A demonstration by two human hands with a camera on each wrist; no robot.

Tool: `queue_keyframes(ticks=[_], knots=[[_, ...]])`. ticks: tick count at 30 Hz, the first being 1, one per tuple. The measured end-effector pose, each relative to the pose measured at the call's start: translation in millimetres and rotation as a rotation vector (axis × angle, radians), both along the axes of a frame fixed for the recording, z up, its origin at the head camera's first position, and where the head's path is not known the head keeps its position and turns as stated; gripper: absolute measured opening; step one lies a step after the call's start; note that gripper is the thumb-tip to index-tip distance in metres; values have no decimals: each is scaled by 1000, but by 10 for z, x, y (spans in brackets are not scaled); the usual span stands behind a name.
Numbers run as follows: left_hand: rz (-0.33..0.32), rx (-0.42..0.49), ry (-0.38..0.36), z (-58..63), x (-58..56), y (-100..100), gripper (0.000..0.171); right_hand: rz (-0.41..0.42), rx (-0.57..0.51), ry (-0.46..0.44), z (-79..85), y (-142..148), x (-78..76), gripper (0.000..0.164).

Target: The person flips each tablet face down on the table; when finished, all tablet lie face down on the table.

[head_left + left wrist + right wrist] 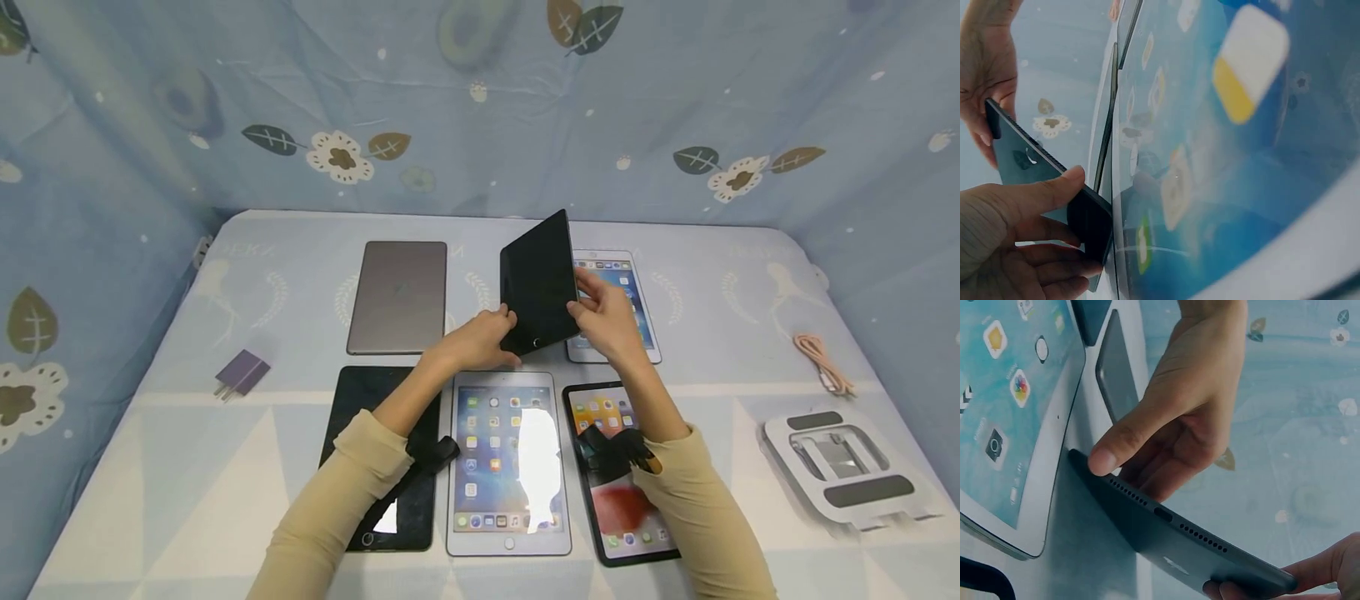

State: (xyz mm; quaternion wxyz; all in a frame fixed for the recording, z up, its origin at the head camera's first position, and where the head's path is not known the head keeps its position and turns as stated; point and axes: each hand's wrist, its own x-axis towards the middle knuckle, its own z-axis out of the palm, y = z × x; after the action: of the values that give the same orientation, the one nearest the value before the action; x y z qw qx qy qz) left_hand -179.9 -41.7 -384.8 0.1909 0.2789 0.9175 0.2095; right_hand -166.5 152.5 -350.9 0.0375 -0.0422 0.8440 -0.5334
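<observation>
Both hands hold up a tilted black tablet (538,283) above the far middle of the table. My left hand (480,337) grips its lower left corner. In the left wrist view, the left thumb (1063,184) lies along the edge, with the fingers round the corner. My right hand (606,315) pinches the right edge between thumb and fingers; in the right wrist view its fingers (1329,562) show at the lower right. The raised tablet's dark screen faces the head camera, and its logo back shows in both wrist views. A white tablet (654,350) lies partly hidden behind my right hand.
Under the forearms lie a black tablet (375,400), a lit white tablet (468,467) and a lit black-framed tablet (607,408). A grey tablet (397,296) lies face down behind. A purple charger (242,372) sits left; a coiled cable (822,362) and folding stand (843,462) lie right.
</observation>
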Motion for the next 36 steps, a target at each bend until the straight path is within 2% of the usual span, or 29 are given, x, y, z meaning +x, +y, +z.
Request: queue_keyframes(ticks=[5, 10, 14, 19, 27, 31, 36], knots=[[-6, 12, -2, -17, -10, 18, 73, 4, 26, 19, 48, -3, 15, 53], [14, 44, -11, -27, -16, 2, 73, -14, 51, 6, 102, -96, 34, 56], [35, 106, -16, 0, -13, -20, 75, 7, -4, 13, 121, -205, 37, 52], [43, 196, 8, 145, 4, -62, 78, 48, -85, 48, 89, -295, 57, 47], [24, 302, 116, 473, 74, -169, 78, 104, -176, 62, -41, -360, 106, 45], [32, 336, 149, 583, 106, -248, 77, 134, -171, 31, -124, -405, 127, 44], [56, 312, 147, 670, 130, -363, 78, 219, -160, -58, -247, -422, 147, 49]])
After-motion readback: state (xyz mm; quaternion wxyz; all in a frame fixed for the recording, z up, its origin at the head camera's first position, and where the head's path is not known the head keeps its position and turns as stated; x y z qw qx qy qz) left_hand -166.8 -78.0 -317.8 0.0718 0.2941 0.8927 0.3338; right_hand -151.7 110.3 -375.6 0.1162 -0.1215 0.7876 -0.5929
